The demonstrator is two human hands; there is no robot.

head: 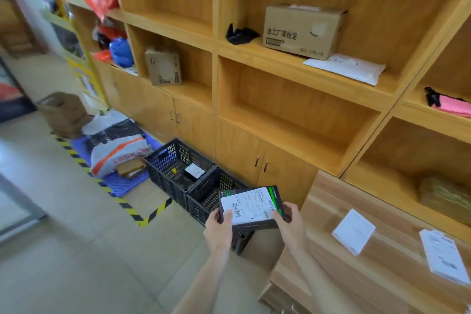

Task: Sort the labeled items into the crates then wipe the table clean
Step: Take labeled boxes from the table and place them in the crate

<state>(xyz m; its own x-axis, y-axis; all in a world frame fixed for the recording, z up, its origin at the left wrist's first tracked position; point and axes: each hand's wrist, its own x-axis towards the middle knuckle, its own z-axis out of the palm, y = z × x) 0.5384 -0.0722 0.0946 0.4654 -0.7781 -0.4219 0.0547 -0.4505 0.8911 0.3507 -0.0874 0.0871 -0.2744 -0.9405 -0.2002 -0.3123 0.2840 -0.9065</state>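
A flat black box point(252, 205) with a white shipping label and green trim is held level by both hands over the near black crate point(204, 199). My left hand point(219, 229) grips its left edge, thumb on the label. My right hand point(290, 222) grips its right edge. The far black crate point(165, 163) holds a small black labeled box point(194, 171). On the wooden table point(382, 283) lie a white box point(353, 234) and a white labeled packet point(444, 255).
Wooden shelving point(293, 99) rises behind the crates, with cardboard boxes, bags and a white mailer on it. On the floor to the left lie sacks on a blue pallet point(119, 186), cardboard boxes and yellow-black hazard tape point(150, 214).
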